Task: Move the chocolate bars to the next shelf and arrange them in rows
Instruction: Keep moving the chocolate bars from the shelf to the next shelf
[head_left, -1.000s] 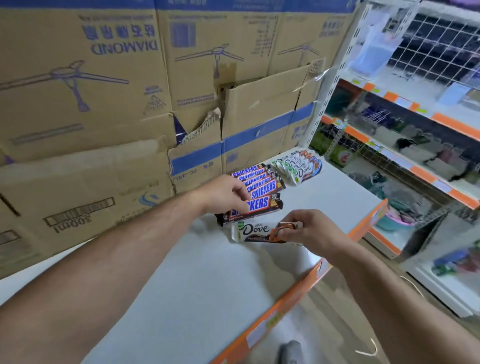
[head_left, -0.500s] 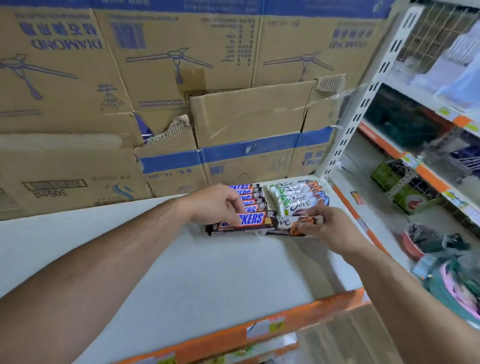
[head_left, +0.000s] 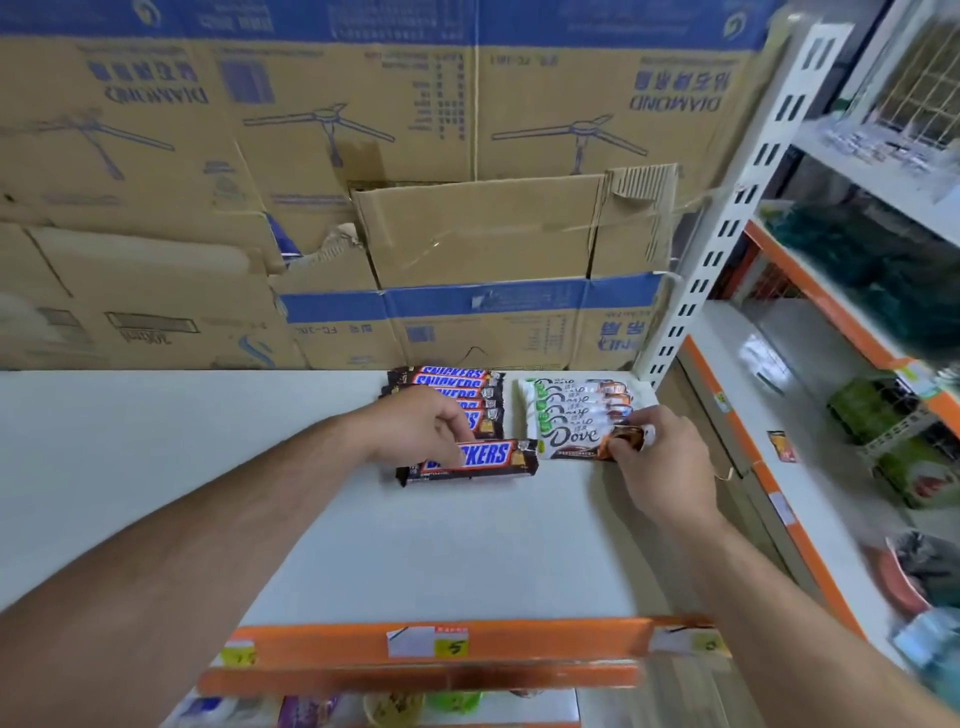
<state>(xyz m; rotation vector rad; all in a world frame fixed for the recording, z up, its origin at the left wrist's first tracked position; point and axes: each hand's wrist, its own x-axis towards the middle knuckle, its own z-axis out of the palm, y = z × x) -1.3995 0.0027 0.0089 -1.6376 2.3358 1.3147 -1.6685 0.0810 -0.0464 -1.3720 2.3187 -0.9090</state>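
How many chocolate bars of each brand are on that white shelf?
Snickers bars: 6
Dove bars: 5 (they overlap, so this count is less sure)
Total: 11

A dark brown Snickers bar (head_left: 483, 460) lies flat and crosswise, label up, its left half gripped by the left fingers (head_left: 451, 451). Just behind them, overlapping Snickers bars (head_left: 457, 384) form a row. A white Dove bar (head_left: 574, 441) lies flat, its brown right end pinched by the right fingers (head_left: 628, 448); behind them, more Dove bars (head_left: 576, 402) overlap in a row.
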